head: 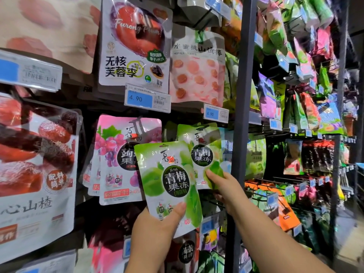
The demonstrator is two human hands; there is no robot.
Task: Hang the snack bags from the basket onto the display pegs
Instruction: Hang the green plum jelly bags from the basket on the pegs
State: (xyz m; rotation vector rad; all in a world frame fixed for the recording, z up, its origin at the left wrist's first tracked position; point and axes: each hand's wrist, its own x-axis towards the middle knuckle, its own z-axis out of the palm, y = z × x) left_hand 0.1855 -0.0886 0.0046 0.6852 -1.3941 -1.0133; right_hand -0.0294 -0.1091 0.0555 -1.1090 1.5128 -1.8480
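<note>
hanging step, i judge; the left hand (157, 223) grips a green jelly bag (167, 174) by its bottom edge, thumb in front, bag upright; just beside it the right hand (222, 186) pinches the lower corner of the hung green bags (204, 154); next, the bag's top hole must meet their peg, hidden here.

Snack aisle, peg display. White glossy plastic pouch with red plum picture (136, 42): "Furong Plum", "无核芙蓉李", green badge "配料简单 李子≥99.5%", corner word "蜜饯". Blue-and-white price tag (147, 98) just below: "4.90". Pale pink pouch with round orange slices (197, 75): "水蜜桃山楂棒". Smaller blue price tag (215, 114) beneath: "4.90". Front green plastic pouch (155, 174): "jǔ ruò", "青梅果冻" on black disc. Hanging green pouch (201, 156) behind: "青梅果冻". Large white pouch with red fruit (37, 154), left: "配料简单", "山楂". Other tags too blurred.
</note>
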